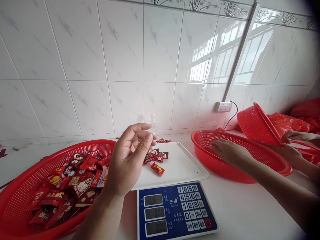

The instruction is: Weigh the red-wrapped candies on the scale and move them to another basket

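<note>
My left hand (127,160) hovers above the left edge of the white scale tray (185,163), fingers loosely curled and apart, nothing in them. A few red-wrapped candies (157,168) lie on the tray just beyond it. The blue electronic scale (175,210) faces me with its keypad. To the left, a red mesh basket (15,190) holds several red candy packets (70,180). My right hand (230,152) lies palm down, fingers spread, inside a shallow red basket (277,165) on the right and holds nothing.
Another person's hands (297,135) are at the far right beside a tilted red basket (255,123) and red plastic bags (287,123). A wall socket with a cable (223,106) and a clear bottle (152,121) sit against the tiled wall.
</note>
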`<move>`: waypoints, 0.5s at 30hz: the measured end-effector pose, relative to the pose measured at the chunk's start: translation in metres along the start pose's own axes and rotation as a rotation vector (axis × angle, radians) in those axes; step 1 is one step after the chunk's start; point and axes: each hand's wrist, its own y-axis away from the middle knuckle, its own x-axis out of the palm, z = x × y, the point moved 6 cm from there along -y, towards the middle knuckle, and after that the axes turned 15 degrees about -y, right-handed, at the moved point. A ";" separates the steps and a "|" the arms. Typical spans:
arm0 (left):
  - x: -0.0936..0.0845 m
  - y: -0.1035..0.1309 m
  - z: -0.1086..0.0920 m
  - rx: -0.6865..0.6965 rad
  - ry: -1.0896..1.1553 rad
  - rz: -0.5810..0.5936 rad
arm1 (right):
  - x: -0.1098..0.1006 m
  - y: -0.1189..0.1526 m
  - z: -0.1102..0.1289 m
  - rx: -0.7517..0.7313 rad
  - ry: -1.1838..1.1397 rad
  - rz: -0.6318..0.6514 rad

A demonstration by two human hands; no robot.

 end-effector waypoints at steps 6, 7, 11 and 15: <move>0.001 0.000 -0.001 0.001 -0.004 0.002 | 0.032 0.016 0.087 -0.327 -0.194 0.122; 0.002 0.001 -0.002 0.001 -0.003 0.006 | 0.039 0.020 0.102 -0.375 -0.223 0.160; 0.003 0.001 -0.003 0.006 0.000 0.014 | 0.059 0.032 0.152 -0.504 -0.308 0.289; 0.002 0.001 -0.004 -0.002 0.005 0.020 | 0.070 0.031 0.181 -0.551 -0.339 0.335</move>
